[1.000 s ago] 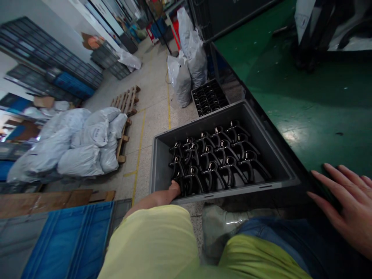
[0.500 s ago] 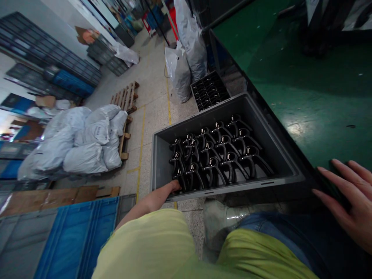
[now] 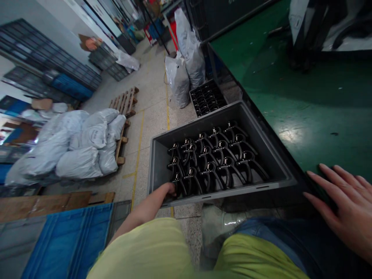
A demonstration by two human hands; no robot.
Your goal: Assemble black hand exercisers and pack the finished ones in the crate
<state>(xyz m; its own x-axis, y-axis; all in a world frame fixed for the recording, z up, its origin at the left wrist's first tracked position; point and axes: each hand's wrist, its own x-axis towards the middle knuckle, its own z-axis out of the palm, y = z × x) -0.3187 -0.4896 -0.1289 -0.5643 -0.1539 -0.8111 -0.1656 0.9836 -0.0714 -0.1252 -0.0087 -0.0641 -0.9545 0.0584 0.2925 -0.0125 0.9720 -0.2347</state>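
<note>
Your left hand is at a hand grip inside the bin, near left corner; grasp cannot be determined. Your right hand is spread wide, right of the bin.

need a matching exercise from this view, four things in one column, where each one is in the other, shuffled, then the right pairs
Things
1. left hand
2. right hand
3. black sprung parts
4. pile of pale sacks

Places
A. in rows inside the grey crate
B. on a wooden pallet
C. by the green surface, fingers spread
D. at the crate's near left corner

Right pairs: 1-D, 2-C, 3-A, 4-B
</note>
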